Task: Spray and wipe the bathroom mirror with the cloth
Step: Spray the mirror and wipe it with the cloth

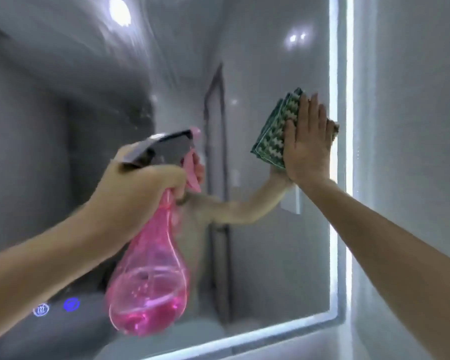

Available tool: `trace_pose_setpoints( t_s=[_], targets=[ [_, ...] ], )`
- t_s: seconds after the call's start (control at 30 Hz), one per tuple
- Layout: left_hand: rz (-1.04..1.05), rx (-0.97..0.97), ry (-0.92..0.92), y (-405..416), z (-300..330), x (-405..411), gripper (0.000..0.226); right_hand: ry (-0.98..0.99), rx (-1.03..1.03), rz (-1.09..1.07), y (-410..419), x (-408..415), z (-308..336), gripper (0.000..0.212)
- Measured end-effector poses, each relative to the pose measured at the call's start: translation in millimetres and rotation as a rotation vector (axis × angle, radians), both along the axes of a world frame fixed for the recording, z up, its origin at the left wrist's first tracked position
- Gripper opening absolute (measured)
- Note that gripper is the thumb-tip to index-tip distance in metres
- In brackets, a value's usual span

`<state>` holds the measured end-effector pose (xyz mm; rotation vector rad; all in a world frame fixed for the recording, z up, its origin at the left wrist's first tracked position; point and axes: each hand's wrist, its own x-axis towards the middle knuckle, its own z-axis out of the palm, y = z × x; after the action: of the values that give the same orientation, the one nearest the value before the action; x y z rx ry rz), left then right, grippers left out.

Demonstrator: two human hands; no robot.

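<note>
Right hand [308, 141] is flat, fingers straight, pressing the cloth [276, 131] onto the mirror [257, 74] near its lit right edge. Left hand [138, 188] grips the pink bottle [148, 281], held up just in front of the glass.

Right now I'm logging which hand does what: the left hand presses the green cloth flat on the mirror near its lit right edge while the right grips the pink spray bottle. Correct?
Hands swapped. The head view shows the right hand pressing the green cloth on the mirror; the left hand grips the pink spray bottle.
</note>
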<state>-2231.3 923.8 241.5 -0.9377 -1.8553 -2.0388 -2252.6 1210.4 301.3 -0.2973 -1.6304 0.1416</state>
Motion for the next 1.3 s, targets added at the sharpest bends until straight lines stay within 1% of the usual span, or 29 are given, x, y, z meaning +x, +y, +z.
trace_pose_setpoints(
  t_s=[0.03,0.07,0.1,0.17,0.2,0.3,0.37,0.4,0.5,0.63,0.7,0.73,0.83,1.03,1.17,1.3],
  targets=[
    [0.030,-0.004,-0.004,-12.0,-9.8,6.6,0.026,-0.009,0.000,0.004,-8.1,-1.6,-20.9,0.059],
    [0.073,-0.002,-0.001,-20.3,-22.7,4.2,0.037,-0.013,-0.004,0.010,-16.7,-3.8,-39.5,0.060],
    [0.130,-0.039,-0.013,-33.2,-38.8,11.3,0.039,-0.018,-0.009,0.019,-26.1,-6.4,-56.5,0.059],
    [0.173,-0.079,-0.007,-48.2,-71.0,27.3,0.026,-0.043,0.011,0.036,-48.1,-12.1,-89.5,0.057],
    [0.152,-0.079,0.003,-54.3,-83.7,35.0,0.027,-0.055,0.035,0.043,-60.5,-14.6,-105.9,0.057],
    [0.174,-0.090,-0.027,-72.3,-114.2,48.8,0.028,-0.079,0.097,0.075,-99.2,-21.3,-151.8,0.055],
    [0.224,-0.059,-0.074,-90.9,-129.7,49.6,0.044,-0.104,0.138,0.083,-124.5,-26.3,-181.0,0.054],
    [0.247,-0.040,-0.091,-99.1,-136.4,49.1,0.048,-0.116,0.167,0.085,-136.4,-28.9,-194.4,0.054],
    [0.281,-0.043,-0.125,-123.4,-151.1,54.2,0.042,-0.127,0.245,0.100,-169.9,-38.0,-232.0,0.052],
    [0.286,-0.142,-0.115,-158.4,-168.9,60.0,0.038,-0.116,0.309,0.131,-214.6,-49.3,-278.4,0.056],
    [0.309,-0.180,-0.109,-178.5,-178.0,58.5,0.031,-0.132,0.345,0.156,-234.2,-53.9,-296.6,0.056],
    [0.311,-0.184,-0.105,-189.3,-181.5,56.8,0.027,-0.149,0.366,0.161,-243.4,-56.2,-304.3,0.055],
    [0.329,-0.171,-0.113,-225.3,-188.1,48.0,0.034,-0.190,0.413,0.161,-271.1,-62.4,-320.9,0.053],
    [0.343,-0.164,-0.132,-309.6,-189.1,28.0,0.034,-0.245,0.562,0.153,-341.1,-79.3,-328.5,0.051],
    [0.385,-0.191,-0.136,-386.8,-193.9,9.6,0.037,-0.264,0.606,0.131,-421.4,-99.3,-328.3,0.052],
    [0.422,-0.179,-0.136,-476.5,-198.1,-12.0,0.031,-0.272,0.695,0.130,-525.6,-129.0,-322.7,0.052]
  ],
)
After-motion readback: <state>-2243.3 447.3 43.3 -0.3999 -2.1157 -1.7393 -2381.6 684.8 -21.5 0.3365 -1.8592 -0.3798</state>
